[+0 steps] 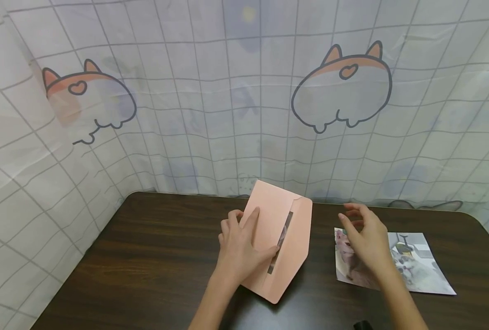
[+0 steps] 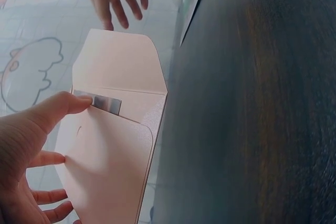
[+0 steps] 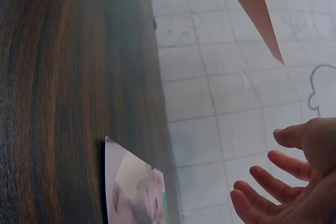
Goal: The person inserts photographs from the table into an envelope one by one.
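Note:
My left hand [image 1: 239,247] grips a pink paper envelope [image 1: 265,206], its thumb over the opening and fingers along the left side. The envelope is tilted above the table, its flap [image 2: 118,59] unfolded. A dark strip of a printed picture [image 2: 107,103] shows inside, and the thumb tip lies at its edge in the left wrist view. To the right my right hand [image 1: 365,236] hovers with nothing in it, fingers loosely bent and spread in the right wrist view [image 3: 283,187]. Below that hand lies printed paper with animal pictures [image 1: 423,268], partly hidden by the hand and forearm.
The dark wood-grain table [image 1: 145,256] has rounded back corners. Behind it hangs a white gridded curtain [image 1: 228,114] with cartoon animal drawings, reaching the table's back edge. A small black object [image 1: 363,325] sits at the front edge of the head view.

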Motion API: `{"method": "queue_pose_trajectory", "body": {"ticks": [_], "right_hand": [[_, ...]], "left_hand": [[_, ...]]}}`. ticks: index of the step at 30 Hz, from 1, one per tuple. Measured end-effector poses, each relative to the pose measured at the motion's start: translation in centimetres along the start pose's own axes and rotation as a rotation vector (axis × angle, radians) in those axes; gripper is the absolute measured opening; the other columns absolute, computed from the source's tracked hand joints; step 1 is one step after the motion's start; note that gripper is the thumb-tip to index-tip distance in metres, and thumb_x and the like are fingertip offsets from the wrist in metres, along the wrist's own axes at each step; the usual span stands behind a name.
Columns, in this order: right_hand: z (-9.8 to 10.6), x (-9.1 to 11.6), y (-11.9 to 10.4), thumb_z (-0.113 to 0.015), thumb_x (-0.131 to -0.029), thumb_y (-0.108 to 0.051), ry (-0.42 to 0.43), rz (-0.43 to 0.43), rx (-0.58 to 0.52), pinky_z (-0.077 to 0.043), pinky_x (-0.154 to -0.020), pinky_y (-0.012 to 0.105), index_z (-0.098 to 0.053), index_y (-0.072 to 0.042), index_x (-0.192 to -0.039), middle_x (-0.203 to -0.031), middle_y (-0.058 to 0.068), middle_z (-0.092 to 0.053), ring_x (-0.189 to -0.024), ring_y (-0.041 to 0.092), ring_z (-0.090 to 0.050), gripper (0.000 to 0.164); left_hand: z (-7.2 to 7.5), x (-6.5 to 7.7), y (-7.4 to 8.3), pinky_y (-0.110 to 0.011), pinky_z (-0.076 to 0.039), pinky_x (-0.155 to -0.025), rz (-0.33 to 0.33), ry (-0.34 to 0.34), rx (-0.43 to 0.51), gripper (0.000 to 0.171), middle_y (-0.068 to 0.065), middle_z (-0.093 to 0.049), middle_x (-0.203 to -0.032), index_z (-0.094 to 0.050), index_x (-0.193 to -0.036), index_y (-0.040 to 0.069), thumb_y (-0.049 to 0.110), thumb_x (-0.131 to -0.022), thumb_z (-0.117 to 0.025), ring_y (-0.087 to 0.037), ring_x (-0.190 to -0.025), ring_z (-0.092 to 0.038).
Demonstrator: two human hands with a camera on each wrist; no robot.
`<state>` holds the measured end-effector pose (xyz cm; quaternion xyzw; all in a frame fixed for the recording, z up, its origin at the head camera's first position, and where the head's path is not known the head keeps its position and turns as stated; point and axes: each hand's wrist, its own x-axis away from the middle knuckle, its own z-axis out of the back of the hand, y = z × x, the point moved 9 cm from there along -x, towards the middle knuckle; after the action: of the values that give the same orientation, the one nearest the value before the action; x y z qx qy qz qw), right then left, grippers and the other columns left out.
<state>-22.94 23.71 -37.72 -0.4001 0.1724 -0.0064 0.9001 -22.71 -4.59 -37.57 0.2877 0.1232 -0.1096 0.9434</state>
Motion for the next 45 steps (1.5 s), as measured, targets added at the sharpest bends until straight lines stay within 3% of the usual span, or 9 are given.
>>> {"method": "queue_pose_trajectory", "body": {"ticks": [4,12,19,25,32,45], "right_hand": [[0.1,-0.1,0.3,-0.063,-0.106,-0.017,-0.004,-0.008,0.009,-0.056,-0.075,0.046,-0.060,0.004,-0.135,-0.121,0.029,-0.068,-0.101,0.048,-0.071,0.037],[0.4,-0.2,1.3,-0.064,-0.105,-0.017,-0.005,-0.018,0.030,-0.052,-0.070,0.036,-0.060,0.004,-0.135,-0.122,0.031,-0.067,-0.102,0.048,-0.070,0.037],[0.6,-0.3,2.1,-0.062,-0.107,-0.020,-0.018,-0.049,0.043,-0.056,-0.077,0.054,-0.059,0.003,-0.138,-0.126,0.033,-0.066,-0.106,0.053,-0.068,0.039],[0.8,-0.4,2.7,-0.061,-0.107,-0.021,-0.038,-0.061,0.043,-0.056,-0.075,0.051,-0.057,0.004,-0.139,-0.128,0.035,-0.064,-0.107,0.055,-0.067,0.040],[1.0,-0.4,3.5,-0.060,-0.107,-0.020,-0.033,-0.061,0.050,-0.056,-0.079,0.061,-0.058,0.005,-0.138,-0.128,0.036,-0.063,-0.107,0.057,-0.067,0.039],[1.3,-0.6,4.7,-0.061,-0.107,-0.018,-0.063,-0.067,0.093,-0.057,-0.075,0.056,-0.057,0.007,-0.137,-0.127,0.038,-0.063,-0.105,0.055,-0.067,0.039]], "left_hand": [[0.2,0.1,-0.2,-0.052,-0.043,-0.085,0.002,0.006,0.003,0.090,-0.020,-0.044,-0.140,-0.054,-0.154,0.014,0.043,-0.077,-0.091,-0.040,-0.121,-0.042],[0.3,0.1,-0.3,-0.052,-0.043,-0.086,0.002,0.008,0.006,0.090,-0.020,-0.044,-0.140,-0.055,-0.154,0.014,0.043,-0.076,-0.091,-0.040,-0.121,-0.042],[0.3,-0.1,-0.3,-0.051,-0.042,-0.086,0.013,-0.001,0.006,0.090,-0.019,-0.044,-0.139,-0.055,-0.154,0.015,0.043,-0.076,-0.090,-0.039,-0.121,-0.041],[0.6,-0.1,-0.4,-0.052,-0.043,-0.086,0.017,0.009,0.009,0.089,-0.020,-0.044,-0.138,-0.055,-0.153,0.014,0.042,-0.076,-0.091,-0.040,-0.121,-0.042],[0.8,-0.1,-0.5,-0.055,-0.043,-0.087,0.022,0.012,0.007,0.088,-0.020,-0.045,-0.137,-0.055,-0.153,0.015,0.043,-0.077,-0.090,-0.040,-0.122,-0.043],[0.9,-0.1,-0.6,-0.055,-0.043,-0.087,0.025,0.013,0.012,0.089,-0.020,-0.045,-0.136,-0.056,-0.153,0.014,0.043,-0.076,-0.090,-0.040,-0.121,-0.042]]}}
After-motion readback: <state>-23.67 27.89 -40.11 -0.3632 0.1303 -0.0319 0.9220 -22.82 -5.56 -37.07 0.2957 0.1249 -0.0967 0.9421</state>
